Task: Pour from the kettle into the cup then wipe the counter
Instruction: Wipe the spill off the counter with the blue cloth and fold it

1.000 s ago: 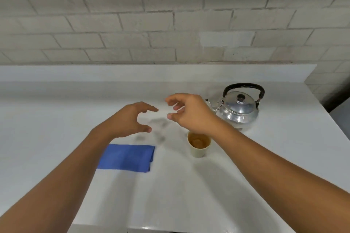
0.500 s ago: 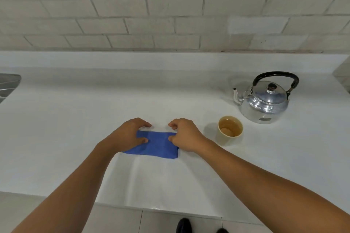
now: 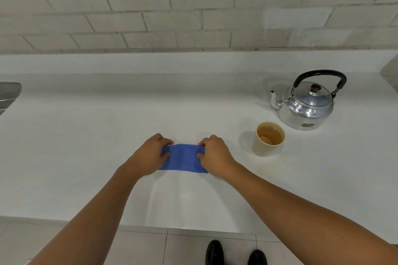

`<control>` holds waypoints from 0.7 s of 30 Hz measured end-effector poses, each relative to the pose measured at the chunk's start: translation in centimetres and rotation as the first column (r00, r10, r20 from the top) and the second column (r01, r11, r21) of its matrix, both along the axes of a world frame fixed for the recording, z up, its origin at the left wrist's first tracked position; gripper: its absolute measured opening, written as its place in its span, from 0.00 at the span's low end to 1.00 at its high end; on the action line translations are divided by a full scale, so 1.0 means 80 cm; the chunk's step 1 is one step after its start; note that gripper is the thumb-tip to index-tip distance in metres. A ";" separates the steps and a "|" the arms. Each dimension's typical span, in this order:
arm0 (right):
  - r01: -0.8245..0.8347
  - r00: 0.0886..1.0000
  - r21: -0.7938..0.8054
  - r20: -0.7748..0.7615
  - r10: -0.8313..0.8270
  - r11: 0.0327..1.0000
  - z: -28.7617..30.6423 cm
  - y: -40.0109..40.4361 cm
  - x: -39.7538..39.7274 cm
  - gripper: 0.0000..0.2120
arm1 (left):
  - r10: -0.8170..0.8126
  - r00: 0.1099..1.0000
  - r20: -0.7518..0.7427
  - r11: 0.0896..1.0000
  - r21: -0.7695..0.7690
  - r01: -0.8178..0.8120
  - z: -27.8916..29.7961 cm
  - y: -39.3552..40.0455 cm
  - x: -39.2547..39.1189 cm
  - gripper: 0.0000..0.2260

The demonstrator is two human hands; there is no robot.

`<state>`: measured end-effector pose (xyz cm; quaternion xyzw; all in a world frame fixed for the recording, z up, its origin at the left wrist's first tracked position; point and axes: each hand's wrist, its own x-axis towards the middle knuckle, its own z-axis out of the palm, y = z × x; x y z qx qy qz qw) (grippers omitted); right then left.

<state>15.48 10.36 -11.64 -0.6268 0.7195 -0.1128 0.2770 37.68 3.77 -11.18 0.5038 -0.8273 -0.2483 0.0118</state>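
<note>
White counter (image 3: 86, 157) runs under a brick wall (image 3: 172, 6). Both hands, left (image 3: 148, 157) and right (image 3: 215, 156), pinch the ends of the blue cloth (image 3: 183, 158), fingers closed on it, probably bunching it to wipe. Cup (image 3: 269, 139), holding liquid, and kettle (image 3: 305, 103) stand far right, clear of the cloth. Open room lies left; the near edge is close.
</note>
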 end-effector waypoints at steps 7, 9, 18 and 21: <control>0.089 0.992 -0.007 0.092 -0.088 0.996 0.004 0.010 0.004 0.08 | 0.038 0.999 -0.022 0.998 0.045 -0.037 0.003 0.005 0.006 0.04; 0.138 0.978 -0.007 0.161 -0.135 0.990 0.006 0.015 0.004 0.07 | 0.046 0.998 -0.037 0.996 0.075 -0.043 0.006 0.008 0.009 0.03; 0.343 0.804 -0.080 0.540 -0.248 0.936 0.037 0.073 -0.020 0.04 | 0.169 0.941 -0.292 0.975 0.190 -0.116 0.038 0.047 -0.007 0.06; 0.449 0.731 -0.112 0.617 -0.292 0.887 0.043 0.104 -0.044 0.07 | 0.187 0.911 -0.368 0.963 0.252 -0.096 0.046 0.076 -0.036 0.05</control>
